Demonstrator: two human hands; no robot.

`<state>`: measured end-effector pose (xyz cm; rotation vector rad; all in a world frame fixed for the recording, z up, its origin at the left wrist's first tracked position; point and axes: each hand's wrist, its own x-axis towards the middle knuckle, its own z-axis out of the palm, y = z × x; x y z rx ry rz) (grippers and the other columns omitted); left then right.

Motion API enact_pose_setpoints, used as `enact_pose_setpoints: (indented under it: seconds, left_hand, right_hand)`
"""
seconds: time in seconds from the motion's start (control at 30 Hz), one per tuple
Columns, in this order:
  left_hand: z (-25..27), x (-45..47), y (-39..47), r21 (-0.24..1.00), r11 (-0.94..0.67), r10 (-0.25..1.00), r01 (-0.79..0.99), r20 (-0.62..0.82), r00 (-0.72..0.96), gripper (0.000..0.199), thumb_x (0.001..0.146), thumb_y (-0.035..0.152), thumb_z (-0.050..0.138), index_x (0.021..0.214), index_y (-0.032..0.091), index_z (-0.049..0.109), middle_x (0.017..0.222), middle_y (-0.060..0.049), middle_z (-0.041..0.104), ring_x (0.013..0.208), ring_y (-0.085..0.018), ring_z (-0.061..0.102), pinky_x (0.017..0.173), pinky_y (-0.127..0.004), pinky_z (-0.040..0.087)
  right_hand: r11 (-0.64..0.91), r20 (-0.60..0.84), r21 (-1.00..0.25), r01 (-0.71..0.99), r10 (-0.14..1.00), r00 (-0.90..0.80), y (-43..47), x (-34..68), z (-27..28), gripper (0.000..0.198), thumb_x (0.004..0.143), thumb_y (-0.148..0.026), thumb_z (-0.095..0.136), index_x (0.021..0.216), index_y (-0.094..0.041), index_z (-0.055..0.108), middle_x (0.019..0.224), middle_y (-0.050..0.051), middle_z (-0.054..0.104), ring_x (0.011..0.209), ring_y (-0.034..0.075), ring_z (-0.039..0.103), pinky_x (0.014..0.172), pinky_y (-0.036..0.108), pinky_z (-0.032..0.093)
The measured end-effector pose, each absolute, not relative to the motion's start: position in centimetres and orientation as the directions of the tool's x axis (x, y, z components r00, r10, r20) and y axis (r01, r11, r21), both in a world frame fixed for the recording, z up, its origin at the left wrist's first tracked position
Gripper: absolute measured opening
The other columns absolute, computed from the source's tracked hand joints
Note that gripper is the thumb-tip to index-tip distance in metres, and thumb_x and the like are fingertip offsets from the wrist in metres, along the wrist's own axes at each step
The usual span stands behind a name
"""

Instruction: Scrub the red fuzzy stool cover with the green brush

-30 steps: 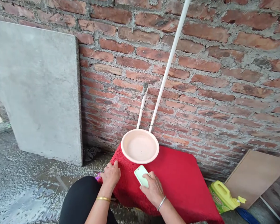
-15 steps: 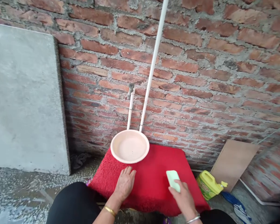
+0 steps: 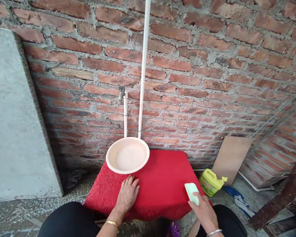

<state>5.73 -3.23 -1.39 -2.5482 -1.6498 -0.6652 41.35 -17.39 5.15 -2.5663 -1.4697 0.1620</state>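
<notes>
Basin [image 3: 127, 156] of pale pink colour sits on the desk [image 3: 165, 181], which is covered with a red cloth [image 3: 167, 164]. Counting from the middle of this desk, with twelve o'clock toward the brick wall [image 3: 182, 65], the basin is at about eleven o'clock, near the far edge.

The left hand [image 3: 127, 194] is at eight o'clock, palm down over the cloth. Its fingers are loosely stretched with small gaps, and they hold nothing; the tips are just beside the near rim of the basin. (Whether the palm presses on the cloth, I cannot tell.) A gold bangle [image 3: 112, 223] is around this wrist.

The right hand [image 3: 204, 209] is at four o'clock, by the right edge of the desk. Its fingers are closed around a flat pale green piece [image 3: 191, 191], with rounded corners, whose free end points toward ten o'clock. A silver bangle [image 3: 214, 232] is around that wrist.

Behind the basin, near twelve o'clock, a long white pipe [image 3: 143, 65] goes up along the wall, and a shorter pipe [image 3: 125, 115] has a grey tap [image 3: 121, 93] beside its top. A yellow jug [image 3: 210, 182] stands at three o'clock, with a brown board [image 3: 232, 154] leaning behind it. A grey panel [image 3: 19, 115] is between nine and ten o'clock.
</notes>
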Motion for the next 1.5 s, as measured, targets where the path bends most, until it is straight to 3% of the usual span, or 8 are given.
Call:
enact_pose_setpoints:
  seconds: [0.17,0.3,0.57,0.8,0.93,1.13,1.33,1.5]
  left_hand:
    - [-1.3,5.6,-3.0,0.239,-0.430,0.875,0.871,0.349,0.336,0.031,0.095,0.023,0.050,0.121,0.026,0.066,0.130,-0.008,0.060,0.121,-0.025,0.054,0.104,-0.042,0.039]
    - [-1.7,5.0,-2.4,0.292,-0.442,0.876,0.848,0.346,0.337,0.032,0.093,0.019,0.050,0.120,0.025,0.065,0.129,-0.007,0.061,0.121,-0.024,0.054,0.102,-0.041,0.042]
    - [-2.1,4.5,-2.2,0.311,-0.488,0.847,0.816,0.395,0.356,0.029,0.094,0.017,0.048,0.115,0.025,0.067,0.125,-0.007,0.062,0.117,-0.022,0.056,0.099,-0.039,0.044]
    - [-1.4,5.0,-2.5,0.310,-0.464,0.866,0.830,0.355,0.352,0.029,0.094,0.015,0.049,0.116,0.023,0.067,0.125,-0.008,0.062,0.116,-0.023,0.056,0.099,-0.040,0.042]
    - [-1.3,4.9,-2.1,0.339,-0.468,0.868,0.816,0.351,0.352,0.029,0.093,0.015,0.049,0.113,0.023,0.068,0.123,-0.008,0.063,0.114,-0.023,0.057,0.098,-0.040,0.043]
    - [-2.4,4.4,-1.4,0.308,-0.520,0.808,0.797,0.480,0.342,0.027,0.092,0.016,0.049,0.105,0.026,0.070,0.113,-0.006,0.066,0.104,-0.022,0.063,0.089,-0.037,0.049]
    - [-4.6,4.2,-1.4,0.149,-0.533,0.732,0.833,0.576,0.365,0.027,0.089,0.026,0.059,0.113,0.028,0.069,0.121,-0.007,0.066,0.114,-0.027,0.060,0.098,-0.045,0.046]
    - [-4.4,4.5,-1.7,0.136,-0.496,0.775,0.857,0.515,0.367,0.027,0.090,0.025,0.057,0.114,0.029,0.069,0.123,-0.006,0.065,0.115,-0.026,0.059,0.101,-0.045,0.045]
  right_hand:
    - [-0.480,0.015,-0.250,0.841,0.867,0.499,-18.5,42.1,6.4,0.044,0.084,-0.041,0.050,0.122,-0.021,0.061,0.107,0.011,0.060,0.102,0.026,0.063,0.092,0.037,0.047]
    - [-0.132,-0.003,-0.390,0.911,0.990,0.143,-17.0,34.1,7.1,0.039,0.074,-0.029,0.056,0.112,-0.030,0.065,0.115,0.003,0.059,0.107,0.022,0.059,0.096,0.031,0.043]
    - [0.374,-0.055,-0.292,0.880,0.912,-0.406,-15.3,28.7,5.0,0.051,0.071,-0.016,0.058,0.118,-0.035,0.064,0.131,0.001,0.059,0.120,0.026,0.052,0.113,0.047,0.028]
    - [0.104,-0.174,-0.230,0.968,0.974,-0.146,-19.2,42.6,8.0,0.057,0.063,-0.008,0.055,0.110,-0.034,0.072,0.133,0.005,0.063,0.127,0.029,0.053,0.115,0.053,0.027]
    - [-0.038,-0.081,-0.131,0.991,0.996,0.028,-20.4,46.3,10.1,0.053,0.058,-0.011,0.057,0.103,-0.032,0.074,0.126,0.007,0.065,0.121,0.031,0.055,0.111,0.049,0.032]
    - [-0.127,0.036,-0.289,0.949,0.989,0.143,-14.9,36.8,10.6,0.035,0.074,-0.027,0.053,0.106,-0.030,0.066,0.106,0.002,0.061,0.096,0.020,0.061,0.084,0.028,0.045]
    - [-0.023,0.031,-0.349,0.937,0.999,0.036,-7.1,25.8,6.8,0.037,0.067,-0.025,0.063,0.103,-0.030,0.069,0.103,0.003,0.060,0.098,0.021,0.061,0.088,0.028,0.043]
    - [-0.178,-0.018,-0.302,0.936,0.983,0.181,-5.4,28.9,5.5,0.041,0.070,-0.031,0.065,0.111,-0.033,0.068,0.107,0.002,0.063,0.101,0.021,0.063,0.090,0.029,0.045]
